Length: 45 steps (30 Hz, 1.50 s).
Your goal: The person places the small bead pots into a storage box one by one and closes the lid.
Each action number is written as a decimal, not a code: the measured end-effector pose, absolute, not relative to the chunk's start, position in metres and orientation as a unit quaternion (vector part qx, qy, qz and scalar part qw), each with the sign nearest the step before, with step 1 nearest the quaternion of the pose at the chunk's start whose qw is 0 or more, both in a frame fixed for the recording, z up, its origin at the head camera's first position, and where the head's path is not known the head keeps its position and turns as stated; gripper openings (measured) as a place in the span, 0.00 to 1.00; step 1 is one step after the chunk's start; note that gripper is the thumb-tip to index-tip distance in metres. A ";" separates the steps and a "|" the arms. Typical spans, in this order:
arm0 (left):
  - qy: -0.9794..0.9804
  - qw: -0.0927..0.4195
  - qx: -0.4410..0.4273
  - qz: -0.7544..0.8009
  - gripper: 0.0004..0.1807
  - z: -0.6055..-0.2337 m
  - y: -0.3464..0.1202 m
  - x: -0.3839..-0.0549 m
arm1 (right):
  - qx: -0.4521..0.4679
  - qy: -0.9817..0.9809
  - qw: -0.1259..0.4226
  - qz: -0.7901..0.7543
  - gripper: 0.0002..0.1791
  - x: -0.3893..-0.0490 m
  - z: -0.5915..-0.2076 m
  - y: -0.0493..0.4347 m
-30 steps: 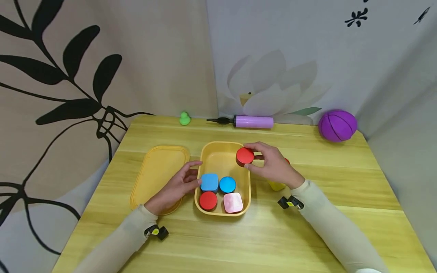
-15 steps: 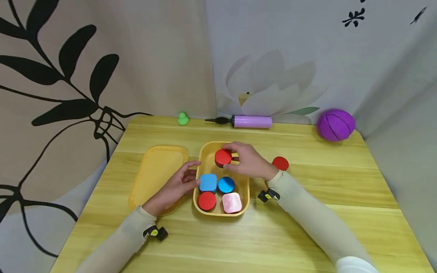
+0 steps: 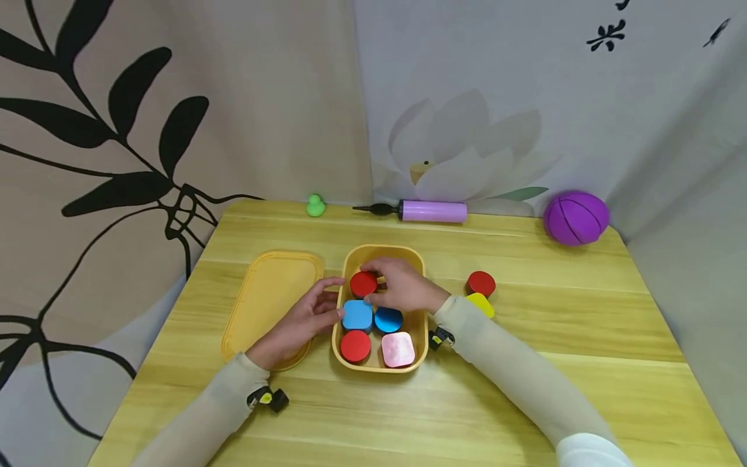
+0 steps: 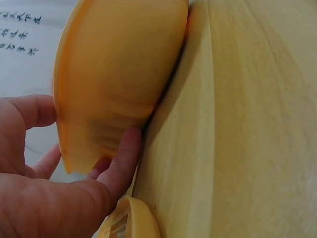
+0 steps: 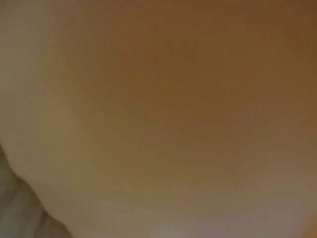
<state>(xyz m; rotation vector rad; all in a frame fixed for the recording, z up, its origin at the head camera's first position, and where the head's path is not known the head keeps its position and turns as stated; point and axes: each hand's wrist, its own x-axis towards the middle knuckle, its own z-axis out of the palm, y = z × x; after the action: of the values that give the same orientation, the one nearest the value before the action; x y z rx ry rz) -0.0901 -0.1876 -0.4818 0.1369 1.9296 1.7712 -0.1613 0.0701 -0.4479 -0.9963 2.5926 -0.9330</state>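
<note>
The right grip (image 3: 403,285) pinches a red disc (image 3: 363,283) inside the yellow tray (image 3: 415,324), contact beneath unclear.

The right hand (image 3: 404,287) pinches a round red block (image 3: 364,284), flat face up, inside the far left of an upright yellow tray (image 3: 414,320), whose left wall the left hand (image 3: 303,318) touches. Nearer sit a rounded-square blue block (image 3: 357,315) and a partly hidden round blue block (image 3: 388,320), then a second red block (image 3: 355,346) beside a pink block (image 3: 398,349).

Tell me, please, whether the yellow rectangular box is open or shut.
The box is open: round red blocks show inside, and the flat yellow rectangular lid lies beside it.
</note>
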 end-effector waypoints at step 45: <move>0.729 0.239 0.056 0.639 0.34 -0.482 -0.186 -0.088 | -0.272 0.830 0.051 -0.485 0.23 -0.146 -0.433 0.143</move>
<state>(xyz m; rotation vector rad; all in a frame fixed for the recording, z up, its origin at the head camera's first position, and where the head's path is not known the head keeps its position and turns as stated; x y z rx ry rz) -0.0881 -0.1863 -0.4815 0.1532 1.9962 1.7490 -0.1459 0.1428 -0.4325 -0.8262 2.5248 -1.4755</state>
